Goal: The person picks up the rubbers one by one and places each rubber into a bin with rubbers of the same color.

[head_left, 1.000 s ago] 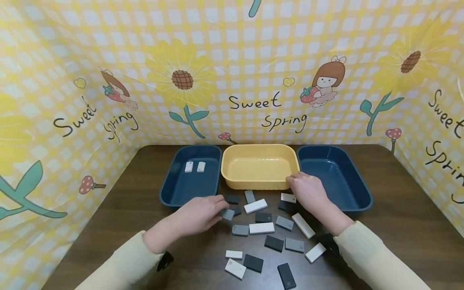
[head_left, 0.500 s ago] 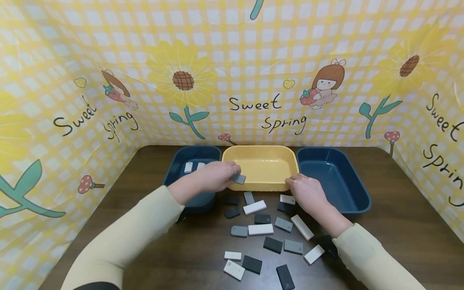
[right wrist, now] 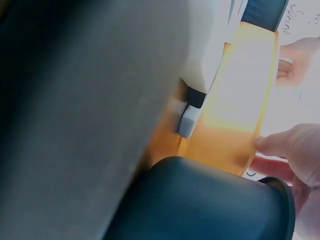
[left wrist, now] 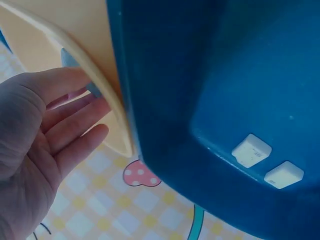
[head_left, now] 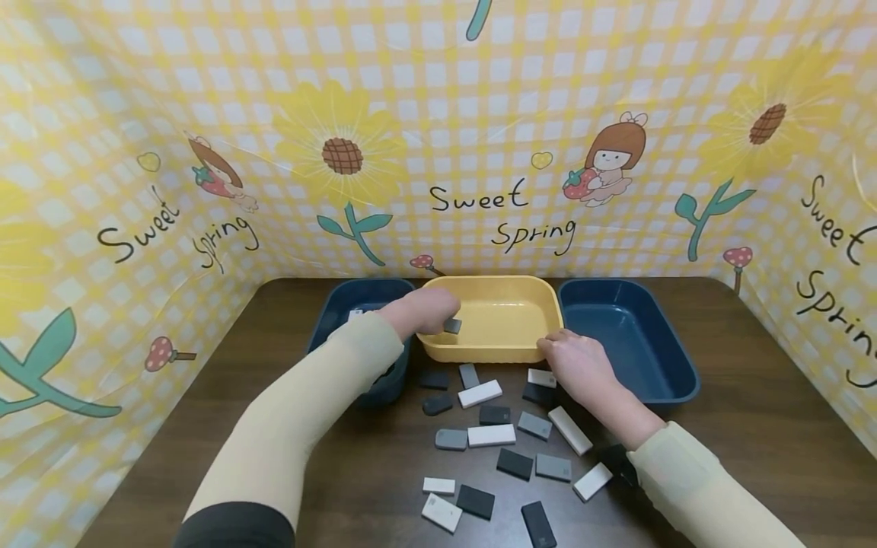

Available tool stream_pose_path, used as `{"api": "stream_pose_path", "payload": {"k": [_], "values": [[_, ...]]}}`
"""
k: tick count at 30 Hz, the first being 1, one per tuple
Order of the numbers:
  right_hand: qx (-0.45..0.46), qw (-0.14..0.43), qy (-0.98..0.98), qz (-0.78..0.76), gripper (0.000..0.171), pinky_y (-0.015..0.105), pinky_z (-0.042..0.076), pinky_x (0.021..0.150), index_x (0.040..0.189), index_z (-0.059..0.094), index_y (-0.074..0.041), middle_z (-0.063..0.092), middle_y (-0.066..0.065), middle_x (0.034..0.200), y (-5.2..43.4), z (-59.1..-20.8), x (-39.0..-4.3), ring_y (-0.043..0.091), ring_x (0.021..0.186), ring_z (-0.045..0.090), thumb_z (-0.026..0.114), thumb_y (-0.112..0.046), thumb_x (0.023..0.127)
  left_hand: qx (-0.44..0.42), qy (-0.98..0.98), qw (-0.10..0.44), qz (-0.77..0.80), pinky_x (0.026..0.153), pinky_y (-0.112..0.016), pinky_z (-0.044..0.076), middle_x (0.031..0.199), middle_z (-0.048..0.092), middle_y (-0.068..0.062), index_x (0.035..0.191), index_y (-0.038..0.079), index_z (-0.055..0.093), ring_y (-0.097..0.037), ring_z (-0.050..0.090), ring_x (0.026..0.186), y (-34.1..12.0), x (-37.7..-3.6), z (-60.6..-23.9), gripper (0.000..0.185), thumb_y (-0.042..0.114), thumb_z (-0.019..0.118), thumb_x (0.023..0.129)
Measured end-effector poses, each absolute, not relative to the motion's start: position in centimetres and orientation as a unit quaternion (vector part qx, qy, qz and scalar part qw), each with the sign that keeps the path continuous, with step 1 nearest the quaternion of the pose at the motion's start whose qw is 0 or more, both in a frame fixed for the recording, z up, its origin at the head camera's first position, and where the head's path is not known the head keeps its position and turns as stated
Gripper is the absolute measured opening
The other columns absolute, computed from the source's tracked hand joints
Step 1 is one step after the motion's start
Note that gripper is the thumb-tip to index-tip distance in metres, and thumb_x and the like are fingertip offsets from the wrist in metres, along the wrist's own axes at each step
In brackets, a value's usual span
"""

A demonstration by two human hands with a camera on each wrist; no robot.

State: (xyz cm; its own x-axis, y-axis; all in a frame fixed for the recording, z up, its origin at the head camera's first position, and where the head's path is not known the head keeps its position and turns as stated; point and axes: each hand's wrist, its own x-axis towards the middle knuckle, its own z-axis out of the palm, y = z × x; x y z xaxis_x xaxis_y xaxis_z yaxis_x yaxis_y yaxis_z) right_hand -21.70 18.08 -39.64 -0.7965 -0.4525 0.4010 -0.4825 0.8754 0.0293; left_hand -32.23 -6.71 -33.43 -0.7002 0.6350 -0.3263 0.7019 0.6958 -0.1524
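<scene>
My left hand (head_left: 430, 308) is over the left end of the yellow tub (head_left: 489, 355), pinching a small grey block (head_left: 452, 326). In the left wrist view the fingers (left wrist: 75, 122) reach inside the tub's rim, and the block (left wrist: 67, 58) is partly hidden behind them. My right hand (head_left: 578, 361) grips the tub's front right corner. Its thumb (right wrist: 272, 144) lies on the outside of the wall in the right wrist view, with fingers over the rim.
A blue tub (left wrist: 215, 150) on the left holds two white blocks (left wrist: 252, 150). Another blue tub (head_left: 633, 342) stands on the right. Several white, grey and black blocks (head_left: 491, 435) lie scattered on the dark wooden table (head_left: 370, 487). A checked cloth (head_left: 479, 137) hangs behind and at the sides.
My left hand has picked the grey block up from the table near the left tub and carried it up, forward and right over the yellow tub. The right hand has kept its place.
</scene>
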Motion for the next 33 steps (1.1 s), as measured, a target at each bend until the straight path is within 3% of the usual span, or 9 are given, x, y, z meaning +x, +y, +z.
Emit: {"api": "stream_pose_path", "payload": {"k": [8,18,33], "values": [[0.241,0.196,-0.95,0.033,0.012,0.032,0.05,0.054,0.087,0.075,-0.005,0.066,0.006,0.075,18.2,-39.7,-21.8,0.021,0.065,0.056,0.072,0.004,0.08,0.364,0.904,0.137,-0.176,0.062,-0.028,0.035,0.067,0.05,0.002,0.072,0.012,0.059,-0.016,0.042,0.063,-5.9,-32.8,-34.8,0.017,0.006,0.065,0.086],[0.242,0.195,-0.95,0.033,0.012,0.031,0.05,0.053,0.088,0.075,-0.005,0.066,0.006,0.074,18.1,-39.8,-21.8,0.021,0.063,0.056,0.073,0.004,0.08,0.342,0.907,0.158,-0.185,0.063,-0.029,0.037,0.072,0.053,0.001,0.077,0.013,0.059,-0.016,0.044,0.066,-5.9,-33.0,-36.6,0.013,0.006,0.063,0.087],[0.243,0.206,-0.947,0.037,0.012,0.031,0.049,0.052,0.086,0.074,-0.006,0.065,0.006,0.073,18.0,-39.8,-22.0,0.02,0.063,0.055,0.071,0.004,0.08,0.332,0.913,0.164,-0.173,0.065,-0.029,0.04,0.075,0.057,0.001,0.082,0.013,0.063,-0.016,0.048,0.068,-5.9,-33.2,-36.4,0.011,0.006,0.062,0.089]]}}
